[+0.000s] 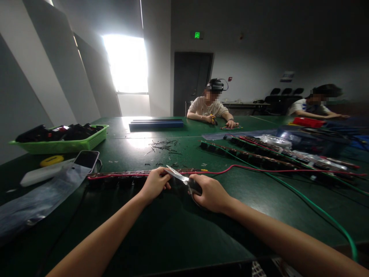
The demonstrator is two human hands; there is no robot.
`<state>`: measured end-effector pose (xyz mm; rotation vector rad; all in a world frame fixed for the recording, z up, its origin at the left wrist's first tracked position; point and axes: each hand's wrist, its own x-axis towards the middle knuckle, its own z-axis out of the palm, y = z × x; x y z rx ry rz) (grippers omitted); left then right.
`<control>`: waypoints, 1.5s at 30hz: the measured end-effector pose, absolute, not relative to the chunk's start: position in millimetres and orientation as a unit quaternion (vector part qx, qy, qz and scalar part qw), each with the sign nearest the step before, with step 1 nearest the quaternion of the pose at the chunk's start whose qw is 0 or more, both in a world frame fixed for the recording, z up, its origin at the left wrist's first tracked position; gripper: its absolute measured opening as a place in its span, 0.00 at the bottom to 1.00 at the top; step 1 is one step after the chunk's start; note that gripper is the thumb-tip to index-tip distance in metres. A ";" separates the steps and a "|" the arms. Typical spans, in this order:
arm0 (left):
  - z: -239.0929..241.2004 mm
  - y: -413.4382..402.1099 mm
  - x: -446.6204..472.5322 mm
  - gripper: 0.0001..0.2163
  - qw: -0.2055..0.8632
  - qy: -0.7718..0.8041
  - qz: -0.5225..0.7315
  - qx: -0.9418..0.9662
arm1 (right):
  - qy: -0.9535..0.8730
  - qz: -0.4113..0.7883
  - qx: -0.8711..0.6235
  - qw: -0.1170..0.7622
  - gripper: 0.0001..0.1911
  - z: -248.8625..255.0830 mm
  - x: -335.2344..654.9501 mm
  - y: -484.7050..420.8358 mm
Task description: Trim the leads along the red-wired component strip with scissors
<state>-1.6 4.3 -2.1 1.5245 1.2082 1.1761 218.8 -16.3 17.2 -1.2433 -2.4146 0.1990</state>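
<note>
My right hand [211, 192] grips the dark handles of a pair of scissors [178, 176]. The blades point left and reach the fingertips of my left hand [155, 184]. That hand is closed over a wire harness [115, 176], a long black strip with red and copper-coloured wires along its top. What exactly the fingertips pinch is hidden. From the right part of the strip a red wire [233, 166] runs off across the table. A small yellow end piece [204, 170] shows just beyond the scissors.
Thin black offcuts [164, 146] lie ahead of my hands. On the left are a green basket [95, 140] of black parts, a phone [86, 161], yellow tape [52, 161] and a plastic bag [49, 196]. More harnesses [259, 157] and a green wire [314, 207] lie right. Two people sit opposite.
</note>
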 end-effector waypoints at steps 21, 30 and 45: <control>-0.5 3.7 -1.8 0.09 0.423 0.492 0.462 0.604 | -0.872 0.065 -0.436 0.213 0.19 17.2 218.8 -15.1; -1.6 4.4 -1.9 0.09 0.422 0.490 0.462 0.606 | -0.878 0.037 -0.431 0.206 0.19 17.6 218.5 -14.2; -0.3 3.5 -1.5 0.09 0.423 0.492 0.462 0.604 | -0.882 0.032 -0.422 0.205 0.18 16.9 218.4 -13.3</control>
